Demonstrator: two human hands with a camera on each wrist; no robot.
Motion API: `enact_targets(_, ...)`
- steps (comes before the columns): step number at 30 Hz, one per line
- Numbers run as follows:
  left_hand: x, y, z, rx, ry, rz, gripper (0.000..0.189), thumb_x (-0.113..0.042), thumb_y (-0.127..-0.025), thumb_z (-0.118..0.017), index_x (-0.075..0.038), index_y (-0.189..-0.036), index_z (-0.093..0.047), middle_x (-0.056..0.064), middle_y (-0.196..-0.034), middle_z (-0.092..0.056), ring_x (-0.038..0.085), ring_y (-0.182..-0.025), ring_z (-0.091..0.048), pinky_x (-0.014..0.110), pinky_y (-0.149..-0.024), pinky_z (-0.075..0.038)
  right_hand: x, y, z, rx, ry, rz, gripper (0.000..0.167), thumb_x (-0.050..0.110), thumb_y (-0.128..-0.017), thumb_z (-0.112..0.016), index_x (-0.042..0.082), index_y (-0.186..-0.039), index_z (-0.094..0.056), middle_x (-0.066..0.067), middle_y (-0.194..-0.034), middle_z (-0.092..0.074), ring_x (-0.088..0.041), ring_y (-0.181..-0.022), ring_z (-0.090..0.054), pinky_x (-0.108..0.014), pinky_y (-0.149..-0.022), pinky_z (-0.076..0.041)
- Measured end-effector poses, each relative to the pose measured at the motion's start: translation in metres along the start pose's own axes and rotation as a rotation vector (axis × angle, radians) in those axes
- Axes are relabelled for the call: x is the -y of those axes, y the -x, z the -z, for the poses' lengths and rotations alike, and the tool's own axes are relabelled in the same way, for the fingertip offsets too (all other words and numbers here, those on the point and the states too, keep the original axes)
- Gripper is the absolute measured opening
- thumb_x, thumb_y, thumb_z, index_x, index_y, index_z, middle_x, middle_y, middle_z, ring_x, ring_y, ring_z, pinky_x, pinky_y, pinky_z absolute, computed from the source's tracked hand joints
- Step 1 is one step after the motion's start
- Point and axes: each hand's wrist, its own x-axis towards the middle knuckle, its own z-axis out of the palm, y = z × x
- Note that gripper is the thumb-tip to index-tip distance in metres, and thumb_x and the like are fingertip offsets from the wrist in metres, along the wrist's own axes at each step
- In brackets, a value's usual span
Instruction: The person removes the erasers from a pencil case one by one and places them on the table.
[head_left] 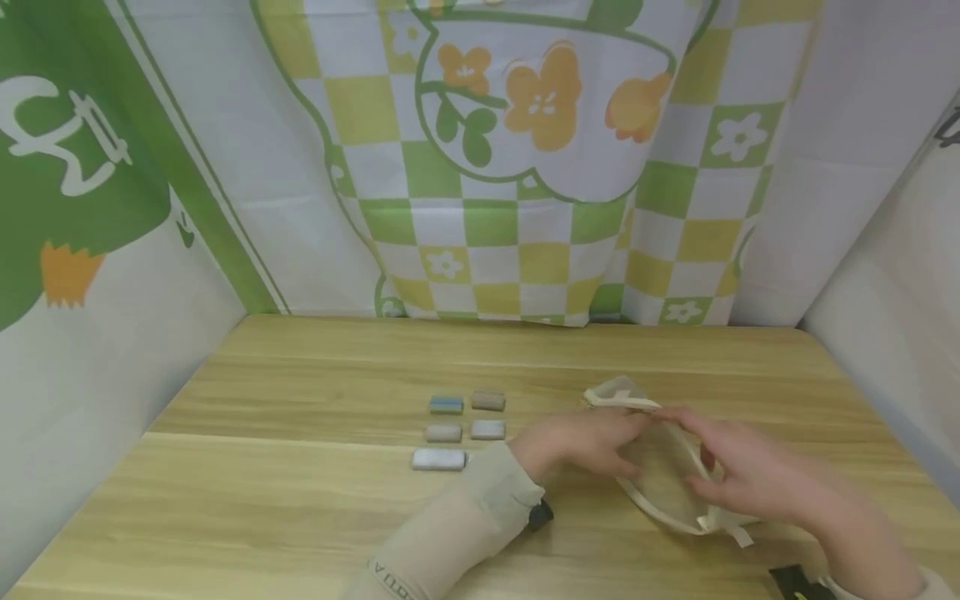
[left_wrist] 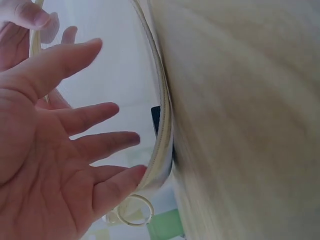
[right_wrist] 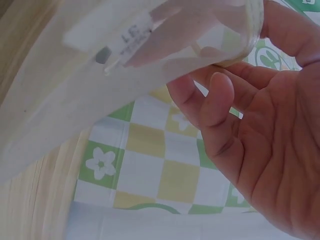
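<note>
A translucent zippered pouch (head_left: 663, 467) with cream edging lies under both hands, right of the table's middle. My left hand (head_left: 581, 442) reaches across its near-left side with fingers spread. In the left wrist view the little finger's tip meets the zipper edge (left_wrist: 162, 130), close to a round ring pull (left_wrist: 135, 210). My right hand (head_left: 757, 471) holds the pouch's right edge, its thumb on one side and fingers behind the see-through sheet. A white printed tag (right_wrist: 132, 40) shows through the pouch in the right wrist view.
Several small rolled pieces, among them a blue-green one (head_left: 446, 405), a brown one (head_left: 488, 401) and a longer white one (head_left: 438, 459), sit in rows left of my left hand. Behind the wooden table (head_left: 300, 500) hangs a checked curtain (head_left: 487, 225).
</note>
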Motion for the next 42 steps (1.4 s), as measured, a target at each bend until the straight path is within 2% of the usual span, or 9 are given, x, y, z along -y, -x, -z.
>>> enact_targets(3, 0.002, 0.0, 0.001, 0.02, 0.013, 0.007, 0.08, -0.029, -0.095, -0.066, -0.014, -0.159, -0.02, 0.003, -0.157, -0.04, 0.011, -0.141, -0.043, 0.02, -0.115, -0.033, 0.0, -0.001, 0.0, 0.008, -0.009, -0.003, 0.073, 0.01, -0.082, -0.076, 0.006, -0.145, -0.041, 0.013, -0.078, -0.054, 0.005, -0.064, -0.044, -0.019, -0.05, -0.039)
enact_targets(6, 0.004, -0.001, 0.001, 0.042, 0.001, 0.024, 0.08, -0.03, -0.095, -0.066, -0.016, -0.159, -0.021, 0.002, -0.158, -0.038, 0.012, -0.143, -0.039, 0.022, -0.117, -0.031, 0.001, -0.001, 0.002, 0.022, -0.014, -0.012, 0.072, 0.01, -0.082, -0.076, 0.007, -0.145, -0.042, 0.014, -0.077, -0.053, 0.005, -0.064, -0.044, -0.02, -0.051, -0.04)
enact_targets(12, 0.003, -0.005, 0.003, 0.076, -0.041, 0.061, 0.081, -0.033, -0.093, -0.068, -0.018, -0.159, -0.022, 0.0, -0.163, -0.028, 0.016, -0.149, -0.029, 0.028, -0.122, -0.026, 0.001, -0.002, 0.001, 0.013, -0.011, -0.006, 0.071, 0.011, -0.082, -0.076, 0.008, -0.144, -0.042, 0.014, -0.071, -0.05, 0.005, -0.062, -0.043, -0.02, -0.051, -0.04)
enact_targets(16, -0.001, -0.01, 0.006, 0.121, -0.077, 0.075, 0.083, -0.033, -0.093, -0.069, -0.019, -0.159, -0.021, 0.002, -0.164, -0.025, 0.019, -0.151, -0.026, 0.031, -0.122, -0.025, 0.001, 0.0, 0.0, 0.005, -0.012, -0.006, 0.072, 0.011, -0.082, -0.076, 0.006, -0.144, -0.042, 0.013, -0.07, -0.05, 0.005, -0.061, -0.042, -0.02, -0.05, -0.039)
enact_targets(20, -0.004, -0.013, 0.01, 0.152, -0.142, 0.069, 0.081, -0.035, -0.092, -0.07, -0.019, -0.158, -0.027, 0.0, -0.163, -0.028, 0.016, -0.149, -0.029, 0.028, -0.121, -0.026, 0.001, 0.0, 0.002, 0.028, -0.034, -0.036, 0.073, 0.012, -0.083, -0.076, 0.005, -0.146, -0.04, 0.011, -0.071, -0.051, 0.004, -0.06, -0.042, -0.02, -0.05, -0.04)
enact_targets(27, -0.002, -0.017, 0.013, 0.151, -0.13, 0.001, 0.071, -0.026, -0.091, -0.072, -0.013, -0.153, -0.038, -0.002, -0.154, -0.044, 0.009, -0.141, -0.042, 0.017, -0.115, -0.032, 0.002, 0.0, 0.002, 0.025, -0.034, -0.026, 0.073, 0.012, -0.083, -0.076, 0.006, -0.146, -0.04, 0.012, -0.069, -0.05, 0.004, -0.058, -0.041, -0.02, -0.049, -0.039)
enact_targets(36, -0.002, -0.023, 0.014, 0.19, -0.144, -0.104, 0.065, -0.021, -0.089, -0.074, -0.015, -0.148, -0.047, -0.004, -0.153, -0.046, 0.009, -0.145, -0.035, 0.017, -0.119, -0.023, 0.002, 0.0, 0.002, 0.024, -0.031, -0.031, 0.073, 0.01, -0.081, -0.075, 0.007, -0.146, -0.041, 0.012, -0.066, -0.047, 0.004, -0.055, -0.039, -0.02, -0.048, -0.038)
enact_targets(39, -0.003, -0.024, 0.014, 0.208, -0.158, -0.152, 0.062, -0.022, -0.09, -0.074, -0.014, -0.146, -0.05, -0.003, -0.145, -0.055, 0.008, -0.138, -0.043, 0.013, -0.114, -0.027, 0.001, 0.0, 0.002, 0.029, -0.037, -0.029, 0.073, 0.011, -0.082, -0.074, 0.006, -0.146, -0.039, 0.011, -0.067, -0.048, 0.004, -0.055, -0.039, -0.02, -0.048, -0.038)
enact_targets(42, -0.005, -0.027, 0.012, 0.218, -0.168, -0.195, 0.056, -0.024, -0.09, -0.073, -0.013, -0.141, -0.054, -0.003, -0.125, -0.062, 0.005, -0.117, -0.052, 0.01, -0.101, -0.035, 0.001, 0.0, 0.003, 0.029, -0.035, -0.024, 0.073, 0.011, -0.083, -0.074, 0.005, -0.147, -0.038, 0.011, -0.067, -0.048, 0.004, -0.056, -0.038, -0.02, -0.048, -0.038)
